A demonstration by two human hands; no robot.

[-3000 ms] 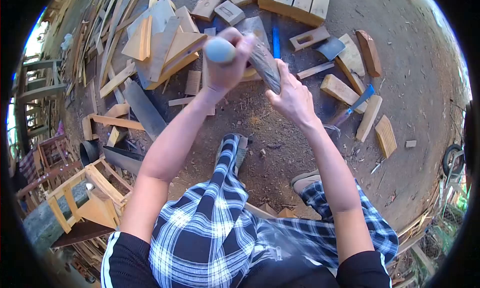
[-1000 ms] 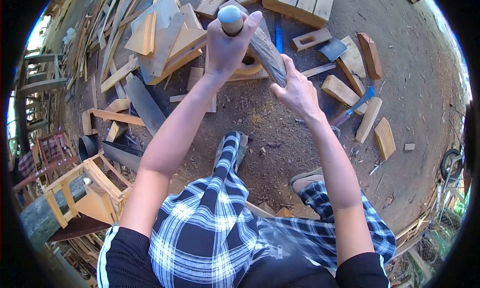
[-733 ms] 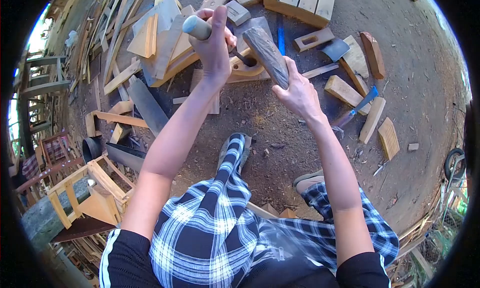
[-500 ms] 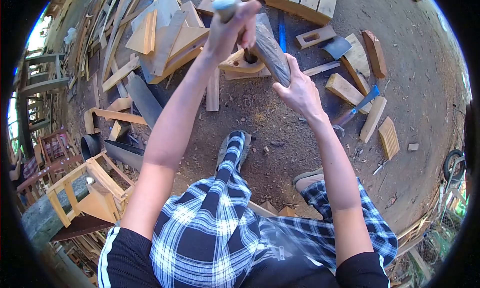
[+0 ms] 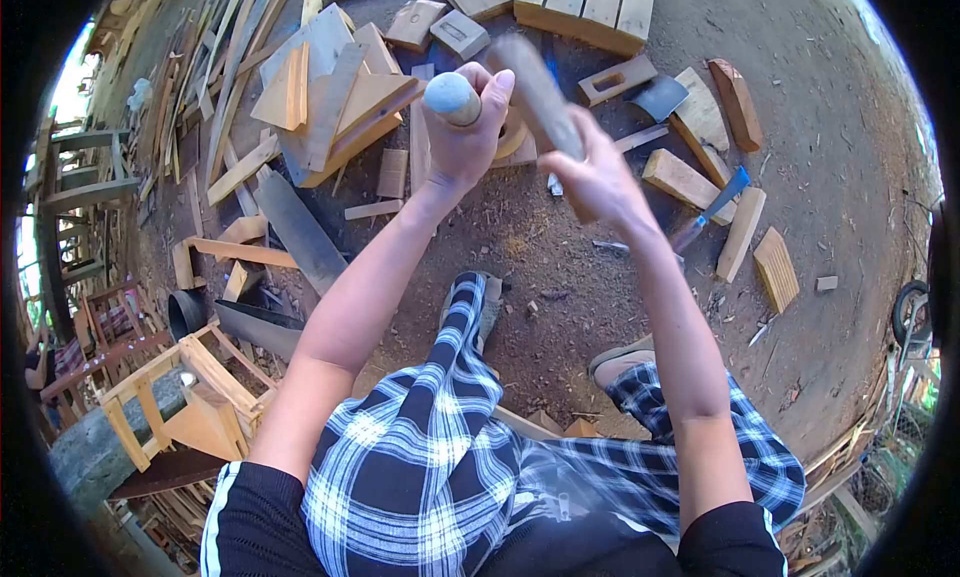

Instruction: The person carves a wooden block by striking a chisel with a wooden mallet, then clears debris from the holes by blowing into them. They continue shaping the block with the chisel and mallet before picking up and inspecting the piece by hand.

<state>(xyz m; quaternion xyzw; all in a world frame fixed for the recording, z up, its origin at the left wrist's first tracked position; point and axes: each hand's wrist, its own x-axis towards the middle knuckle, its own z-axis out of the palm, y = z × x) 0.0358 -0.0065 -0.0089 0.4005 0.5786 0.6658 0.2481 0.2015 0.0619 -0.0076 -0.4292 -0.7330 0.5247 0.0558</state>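
Observation:
My left hand (image 5: 466,149) is wrapped round a chisel (image 5: 453,99), held upright. Its round, blue-grey butt faces up at me; the blade is hidden below my hand. In my right hand (image 5: 598,177) is a thick, rough wooden club (image 5: 530,82), smeared by motion, its far end up and to the right of the chisel and apart from it. Behind both hands lies a light wooden piece (image 5: 513,142), mostly covered; a dark hole shows in it.
Stacked boards (image 5: 345,127) stand at the left. On the dirt at the right are a slotted block (image 5: 616,80), a blue-bladed knife (image 5: 722,199) and several wood offcuts. A slatted wooden piece (image 5: 590,12) lies at the back, and a small wooden frame (image 5: 190,397) is near my left elbow.
The club has swung up and away from the wooden piece, turning more upright. My left hand has dropped slightly nearer me, still round the chisel. My view has shifted a little.

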